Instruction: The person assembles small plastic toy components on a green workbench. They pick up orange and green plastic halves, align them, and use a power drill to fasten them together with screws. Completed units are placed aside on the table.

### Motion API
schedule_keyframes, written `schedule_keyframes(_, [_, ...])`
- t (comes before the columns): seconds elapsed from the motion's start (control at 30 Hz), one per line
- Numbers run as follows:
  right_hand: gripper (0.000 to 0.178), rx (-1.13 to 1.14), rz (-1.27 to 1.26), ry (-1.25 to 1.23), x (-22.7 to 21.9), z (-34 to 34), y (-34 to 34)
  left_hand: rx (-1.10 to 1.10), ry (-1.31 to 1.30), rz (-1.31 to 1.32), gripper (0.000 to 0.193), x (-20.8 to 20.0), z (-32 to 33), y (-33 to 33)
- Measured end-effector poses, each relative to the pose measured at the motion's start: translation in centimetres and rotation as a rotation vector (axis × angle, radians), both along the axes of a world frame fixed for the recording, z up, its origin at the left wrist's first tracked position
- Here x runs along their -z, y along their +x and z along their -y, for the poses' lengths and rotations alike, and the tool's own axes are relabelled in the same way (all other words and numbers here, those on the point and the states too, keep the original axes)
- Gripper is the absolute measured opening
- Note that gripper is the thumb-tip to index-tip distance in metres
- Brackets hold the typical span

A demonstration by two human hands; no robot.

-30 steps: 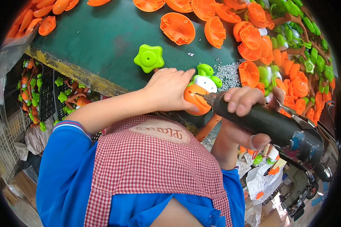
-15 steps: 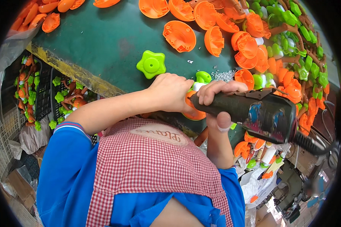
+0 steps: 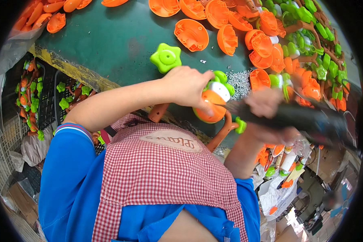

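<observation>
Bench [image 3: 109, 44] of dark green carried heaps of orange shells [image 3: 191, 34] and a pile of small screws [image 3: 240, 78]. At its near edge the right hand [image 3: 266, 105], blurred, was clenched around a black power screwdriver [image 3: 306, 119], its tip against an orange toy [image 3: 209, 107]. The left hand [image 3: 185, 84] had its fingers wrapped around that toy. A green star piece [image 3: 165, 57] lay just beyond.

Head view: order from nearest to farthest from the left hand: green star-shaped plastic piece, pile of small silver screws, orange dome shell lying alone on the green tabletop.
1. Green star-shaped plastic piece, just above-left of the left hand.
2. Pile of small silver screws, to its right.
3. Orange dome shell, farther up the table.
</observation>
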State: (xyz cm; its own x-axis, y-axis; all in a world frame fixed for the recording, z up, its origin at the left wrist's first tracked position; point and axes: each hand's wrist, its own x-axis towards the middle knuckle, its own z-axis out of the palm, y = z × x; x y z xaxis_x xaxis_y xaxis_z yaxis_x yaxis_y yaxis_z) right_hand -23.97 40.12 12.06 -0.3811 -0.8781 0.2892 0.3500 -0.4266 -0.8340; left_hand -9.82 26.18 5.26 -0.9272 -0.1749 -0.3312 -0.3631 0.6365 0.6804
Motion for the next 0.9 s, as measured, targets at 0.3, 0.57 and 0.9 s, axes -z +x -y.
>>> schedule_keyframes(0.3, [0.077, 0.155, 0.087, -0.267, -5.4, -8.9, -3.1, -0.117, 0.321, 0.116, 0.081, -4.1, 3.6, -3.4])
schedule_keyframes(0.57, [0.065, 0.148, 0.131, -0.197, -2.3, -8.5, -4.0, -0.584, -0.315, -0.445, 0.061, -6.6, 8.2, 13.9])
schedule_keyframes(0.9, [0.064, 0.498, -0.083, 0.156, 1.9, -10.4, -7.1, -2.196, -0.479, -0.155, 0.049, 16.0, -9.9, 56.2])
